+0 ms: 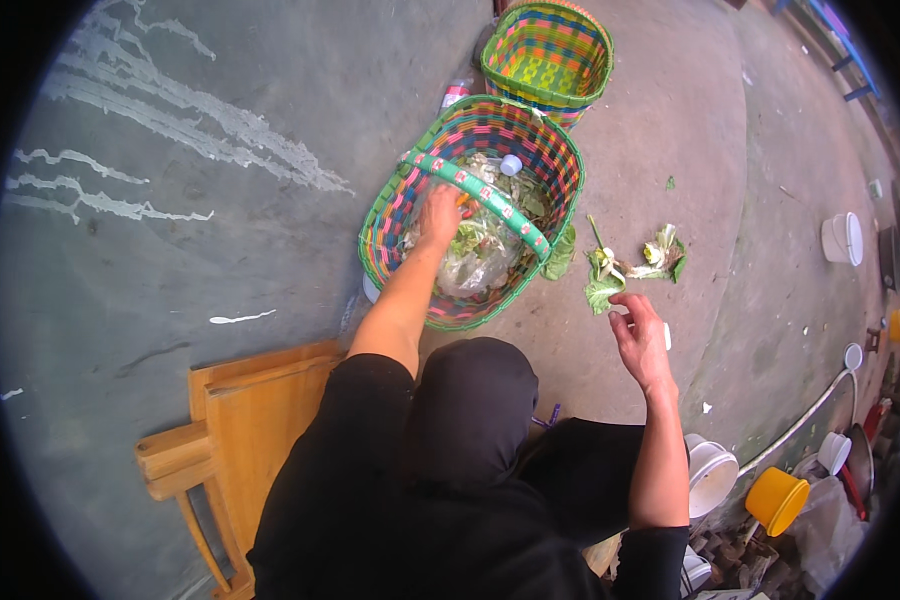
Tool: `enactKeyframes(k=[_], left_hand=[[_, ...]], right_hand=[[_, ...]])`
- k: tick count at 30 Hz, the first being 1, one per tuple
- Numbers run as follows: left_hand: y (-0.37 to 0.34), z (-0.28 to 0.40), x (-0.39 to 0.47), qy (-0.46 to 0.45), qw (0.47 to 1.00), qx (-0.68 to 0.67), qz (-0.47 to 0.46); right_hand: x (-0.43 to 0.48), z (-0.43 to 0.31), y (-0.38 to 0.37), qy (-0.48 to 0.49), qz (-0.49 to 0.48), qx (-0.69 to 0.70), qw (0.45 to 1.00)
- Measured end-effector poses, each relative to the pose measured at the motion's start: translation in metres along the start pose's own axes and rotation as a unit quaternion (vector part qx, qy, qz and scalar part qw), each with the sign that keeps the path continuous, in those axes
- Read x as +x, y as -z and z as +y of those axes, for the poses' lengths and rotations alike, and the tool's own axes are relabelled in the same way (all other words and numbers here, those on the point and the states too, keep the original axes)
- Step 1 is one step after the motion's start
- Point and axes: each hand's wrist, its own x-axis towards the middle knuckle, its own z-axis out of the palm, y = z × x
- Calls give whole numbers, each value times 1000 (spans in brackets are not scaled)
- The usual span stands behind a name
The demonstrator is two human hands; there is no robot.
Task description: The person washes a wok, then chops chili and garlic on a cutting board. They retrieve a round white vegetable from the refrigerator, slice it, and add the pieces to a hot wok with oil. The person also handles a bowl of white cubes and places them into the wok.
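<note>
My left hand [441,215] reaches into a multicoloured woven plastic basket [570,161], under its green wrapped handle [471,182]. Its fingertips are at a clear plastic bag [474,271] and small orange and red pieces; whether they grip anything is hard to see. Green scraps and a small white cup or cap [511,165] lie inside too. Out to the right, my right hand [639,330] is held with fingers bent and apart, holding nothing visible. Just beyond its fingertips, leafy vegetable scraps [604,289] are on the concrete floor, with a trimmed vegetable piece [664,255] beside them.
A second woven basket [547,71] stands behind the first, near a bottle [456,93]. Wooden furniture [270,420] leans by the grey wall at left. At right are a white bucket [841,238], a yellow bucket [776,501], a pale hose [795,424] and stacked firewood [754,559].
</note>
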Motion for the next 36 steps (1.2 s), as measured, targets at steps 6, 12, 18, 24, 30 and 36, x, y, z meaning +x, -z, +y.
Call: enactKeyframes(k=[6,12,18,24,30,36], left_hand=[[-33,9,-9,-53,988,127,-77],[-36,0,4,43,991,1,-123],[-11,-33,16,47,958,50,-280],[-5,-50,4,-97,942,155,-281],[23,-54,23,60,896,-202,-392],[33,-47,20,189,844,-323,-385]], right_hand=[[-6,0,2,-12,15,-10,1000],[-11,0,-1,-26,0,-25,999],[-9,-1,-5,-25,-3,-19,1000],[-3,-6,-11,-15,-11,-24,1000],[-1,-7,-17,-13,-15,-3,1000],[6,-11,-26,-6,-36,7,999]])
